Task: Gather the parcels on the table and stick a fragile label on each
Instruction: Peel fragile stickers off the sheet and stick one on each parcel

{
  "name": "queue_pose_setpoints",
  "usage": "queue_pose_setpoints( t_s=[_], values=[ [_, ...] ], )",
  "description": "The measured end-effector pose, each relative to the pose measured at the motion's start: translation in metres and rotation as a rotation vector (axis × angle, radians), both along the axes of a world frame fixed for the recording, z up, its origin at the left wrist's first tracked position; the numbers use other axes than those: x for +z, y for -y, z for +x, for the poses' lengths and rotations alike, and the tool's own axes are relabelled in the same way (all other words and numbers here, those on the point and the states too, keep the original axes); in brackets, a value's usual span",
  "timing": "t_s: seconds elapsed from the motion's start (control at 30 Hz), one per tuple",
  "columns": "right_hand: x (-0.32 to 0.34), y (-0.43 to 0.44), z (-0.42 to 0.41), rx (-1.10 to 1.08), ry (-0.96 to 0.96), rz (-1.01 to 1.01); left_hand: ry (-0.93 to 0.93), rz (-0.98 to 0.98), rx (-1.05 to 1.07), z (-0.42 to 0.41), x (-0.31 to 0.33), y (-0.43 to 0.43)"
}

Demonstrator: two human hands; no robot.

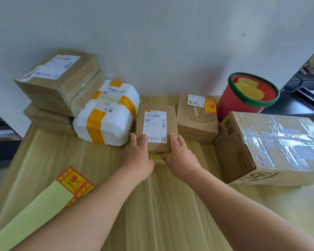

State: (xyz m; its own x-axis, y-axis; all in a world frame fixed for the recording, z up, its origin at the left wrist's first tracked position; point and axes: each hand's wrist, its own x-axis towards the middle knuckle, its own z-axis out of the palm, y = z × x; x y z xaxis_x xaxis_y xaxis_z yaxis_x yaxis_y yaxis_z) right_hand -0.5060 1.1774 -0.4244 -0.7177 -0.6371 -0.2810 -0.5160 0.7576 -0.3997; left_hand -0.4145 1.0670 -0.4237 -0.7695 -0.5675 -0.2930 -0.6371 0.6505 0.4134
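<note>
Resting on the small box (156,127) in the head view: left hand (137,156) on its near-left corner, right hand (179,156) on its near-right corner. Both have straight fingers laid on top, not curled, and thumbs at the near edge by a yellow strip (159,158). The red bucket (230,105) with a green rim stands far right on the worktop (152,205) and holds yellow scraps (248,86); what they are I can't tell. The small box lies flat mid-worktop with its shipping slip up. Its long axis runs from the person to the wall (152,42), and the print reads upright toward the person. It sits just beside the white parcel (107,115) on the left and the headset box (196,124) on the right. The headset box carries a fragile label (210,105). Stacked boxes (60,78) far left, taped big box (270,147) right. A label sheet (72,180) lies near-left, partly under the left forearm.
</note>
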Motion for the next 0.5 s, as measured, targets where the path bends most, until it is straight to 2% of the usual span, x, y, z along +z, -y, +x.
queue_pose_setpoints(
  t_s=[0.23, 0.5],
  values=[
    [0.008, -0.038, 0.076, -0.045, -0.006, 0.02, -0.077, 0.179, -0.026, 0.077, 0.007, -0.026],
    [0.014, -0.085, 0.181, -0.025, 0.022, 0.083, -0.038, 0.212, -0.106, 0.192, 0.01, -0.066]
  ],
)
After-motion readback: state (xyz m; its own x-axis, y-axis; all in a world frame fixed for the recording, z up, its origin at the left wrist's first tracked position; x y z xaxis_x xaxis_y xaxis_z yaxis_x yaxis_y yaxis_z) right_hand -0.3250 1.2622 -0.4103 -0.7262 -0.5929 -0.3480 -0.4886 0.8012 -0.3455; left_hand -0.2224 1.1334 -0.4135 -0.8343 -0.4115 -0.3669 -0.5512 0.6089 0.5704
